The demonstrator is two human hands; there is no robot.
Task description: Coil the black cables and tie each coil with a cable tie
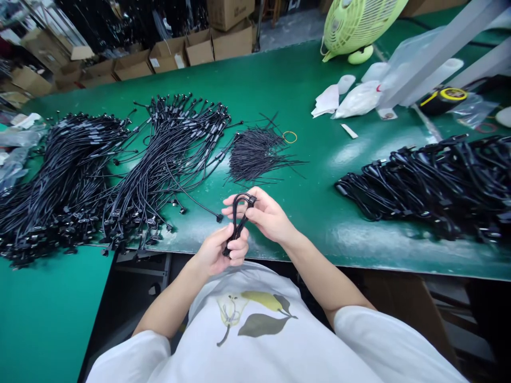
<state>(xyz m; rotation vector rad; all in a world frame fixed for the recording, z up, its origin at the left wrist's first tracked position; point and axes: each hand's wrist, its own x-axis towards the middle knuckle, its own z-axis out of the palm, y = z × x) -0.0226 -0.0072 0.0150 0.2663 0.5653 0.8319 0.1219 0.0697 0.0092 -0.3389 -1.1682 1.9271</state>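
A green table [275, 80] bears loose cables [154, 159], black ties [253, 154], bundled cables [435, 181] and a fan [359, 24].

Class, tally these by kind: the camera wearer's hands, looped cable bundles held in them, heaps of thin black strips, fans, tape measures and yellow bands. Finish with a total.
Left hand and right hand: 2
Held cable bundle: 1
Heap of thin black strips: 1
Fan: 1
Tape measure: 1
Yellow band: 1
Total: 7
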